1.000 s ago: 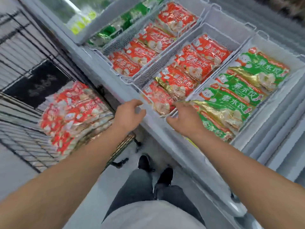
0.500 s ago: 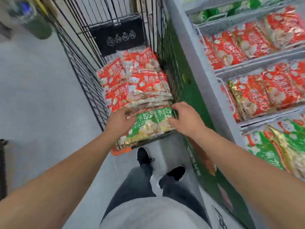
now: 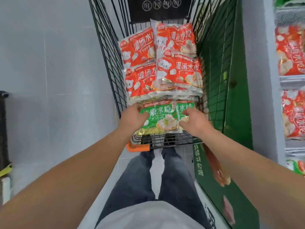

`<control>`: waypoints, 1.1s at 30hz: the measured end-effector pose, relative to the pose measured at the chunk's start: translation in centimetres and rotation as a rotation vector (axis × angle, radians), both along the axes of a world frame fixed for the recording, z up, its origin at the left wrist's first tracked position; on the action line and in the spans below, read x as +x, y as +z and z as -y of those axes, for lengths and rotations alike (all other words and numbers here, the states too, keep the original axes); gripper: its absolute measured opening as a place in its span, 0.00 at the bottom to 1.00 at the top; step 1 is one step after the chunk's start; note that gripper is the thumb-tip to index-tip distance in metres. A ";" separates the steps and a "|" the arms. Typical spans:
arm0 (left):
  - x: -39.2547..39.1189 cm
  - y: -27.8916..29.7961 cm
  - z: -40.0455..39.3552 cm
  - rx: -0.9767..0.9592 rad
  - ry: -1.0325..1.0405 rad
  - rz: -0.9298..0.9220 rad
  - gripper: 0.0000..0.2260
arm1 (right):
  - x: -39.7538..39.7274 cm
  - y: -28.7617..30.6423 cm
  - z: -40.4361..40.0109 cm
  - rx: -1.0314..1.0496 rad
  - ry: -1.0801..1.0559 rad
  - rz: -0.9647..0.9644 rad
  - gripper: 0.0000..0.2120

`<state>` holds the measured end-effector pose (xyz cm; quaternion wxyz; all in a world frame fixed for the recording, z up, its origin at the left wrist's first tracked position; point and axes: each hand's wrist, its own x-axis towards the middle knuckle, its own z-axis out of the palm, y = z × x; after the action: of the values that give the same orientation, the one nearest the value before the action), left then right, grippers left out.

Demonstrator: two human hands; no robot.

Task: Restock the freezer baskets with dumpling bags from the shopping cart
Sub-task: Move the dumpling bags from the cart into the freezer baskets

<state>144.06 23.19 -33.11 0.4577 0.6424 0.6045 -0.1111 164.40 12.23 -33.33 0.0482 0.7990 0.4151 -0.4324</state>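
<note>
You are standing at the near end of the shopping cart point(image 3: 105, 52), whose black wire sides are running up the centre of the frame and narrowing toward the top; its near rim is lying just below your hands, with an orange handle piece point(image 3: 137, 148) showing at lower centre; to the left of the cart the pale floor point(image 3: 54, 63) is lying open, while on the right the wire side is sitting close against the green freezer front point(image 3: 237, 80), leaving hardly any gap there; the white freezer edge and the freezer baskets point(image 3: 288, 80) with red bags are filling the far right of the frame. Inside the cart, red dumpling bags point(image 3: 163, 63) are lying stacked in two columns from the top centre down to mid-frame; the green dumpling bags point(image 3: 162, 116) are lying at the near end, partly under the red stack's lower edge. Your left hand point(image 3: 132, 118) is curling onto the left edge of the green bags, thumb on top; your right hand point(image 3: 194, 120) is doing the same at the right edge, fingers bent around the packet; both are gripping the green bags between them, which are resting low in the cart.
</note>
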 end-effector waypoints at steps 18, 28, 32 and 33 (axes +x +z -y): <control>1.7 -11.4 1.3 -0.170 0.338 -0.152 0.25 | 0.4 -15.2 -1.5 -0.188 -0.759 -0.195 0.04; 2.7 -14.2 1.7 -0.263 0.416 -0.176 0.23 | 3.5 -16.2 -0.5 -0.141 -0.767 0.122 0.10; 3.3 -15.8 2.0 -0.260 0.459 -0.215 0.22 | 4.1 -16.7 -1.2 -0.178 -0.767 0.152 0.16; 3.3 -16.0 2.1 -0.270 0.486 -0.230 0.22 | 4.1 -16.6 -1.3 -0.182 -0.776 0.142 0.16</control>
<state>147.36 21.05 -49.16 0.4806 0.3955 0.7683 -0.1497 168.55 13.50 -49.97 -0.0194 0.9168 0.0381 -0.3971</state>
